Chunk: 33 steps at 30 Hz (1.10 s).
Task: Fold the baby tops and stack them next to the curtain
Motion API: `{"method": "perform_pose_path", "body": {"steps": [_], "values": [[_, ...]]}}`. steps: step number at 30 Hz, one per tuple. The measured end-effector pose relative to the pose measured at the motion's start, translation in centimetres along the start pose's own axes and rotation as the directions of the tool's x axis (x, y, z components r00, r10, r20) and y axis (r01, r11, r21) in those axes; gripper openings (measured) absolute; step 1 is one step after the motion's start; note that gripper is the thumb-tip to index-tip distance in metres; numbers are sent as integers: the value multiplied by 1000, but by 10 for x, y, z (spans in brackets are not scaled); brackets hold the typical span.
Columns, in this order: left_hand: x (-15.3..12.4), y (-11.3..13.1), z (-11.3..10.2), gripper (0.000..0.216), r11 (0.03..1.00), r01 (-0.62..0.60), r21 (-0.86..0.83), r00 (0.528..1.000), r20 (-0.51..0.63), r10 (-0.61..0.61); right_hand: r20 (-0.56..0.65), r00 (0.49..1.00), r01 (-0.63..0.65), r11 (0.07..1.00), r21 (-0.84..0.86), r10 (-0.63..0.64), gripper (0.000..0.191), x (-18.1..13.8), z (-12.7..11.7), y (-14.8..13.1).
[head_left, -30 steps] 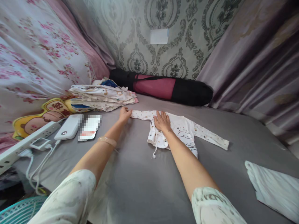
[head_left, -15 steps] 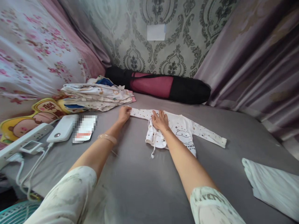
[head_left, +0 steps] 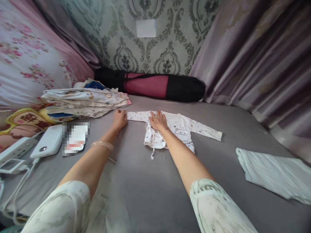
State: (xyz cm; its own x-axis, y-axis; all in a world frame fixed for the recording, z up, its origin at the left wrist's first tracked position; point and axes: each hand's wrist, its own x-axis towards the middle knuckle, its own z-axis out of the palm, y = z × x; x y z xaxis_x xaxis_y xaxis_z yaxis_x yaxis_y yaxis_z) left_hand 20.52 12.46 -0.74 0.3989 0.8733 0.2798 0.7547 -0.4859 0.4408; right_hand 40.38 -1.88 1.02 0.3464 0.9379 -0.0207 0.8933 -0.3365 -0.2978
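A small white baby shirt with a cartoon animal print and speckled sleeves lies spread on the grey bed sheet. At the left sleeve's end is my left hand, its fingers closed on the cuff. My right hand rests flat on the shirt near that sleeve's shoulder, fingers apart. Part of the shirt's front is folded over below my right hand, and a white tie string hangs from it onto the sheet. The other sleeve stretches out to the right, untouched.
Folded clothes are stacked at the back left, beside a long black and maroon bag along the wall. At left lie a white power bank, a power strip and a blurred-out phone. Pale folded cloth lies right.
The camera view has turned slightly to the right, so everything sits further left. Both hands keep about the same places on the shirt.
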Motion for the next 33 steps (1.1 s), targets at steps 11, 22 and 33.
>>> {"method": "perform_pose_path", "body": {"steps": [11,22,33], "values": [[-63,28,-57,36,997,-21,-74,960,278,41,-227,967,-23,930,366,113,47,-87,-81,76],[-132,75,-51,59,873,116,-473,809,554,193,50,970,-237,890,389,237,54,-216,-62,133],[-144,102,-29,33,967,53,-248,923,383,48,-93,915,-382,918,105,392,44,-218,-47,97]]}}
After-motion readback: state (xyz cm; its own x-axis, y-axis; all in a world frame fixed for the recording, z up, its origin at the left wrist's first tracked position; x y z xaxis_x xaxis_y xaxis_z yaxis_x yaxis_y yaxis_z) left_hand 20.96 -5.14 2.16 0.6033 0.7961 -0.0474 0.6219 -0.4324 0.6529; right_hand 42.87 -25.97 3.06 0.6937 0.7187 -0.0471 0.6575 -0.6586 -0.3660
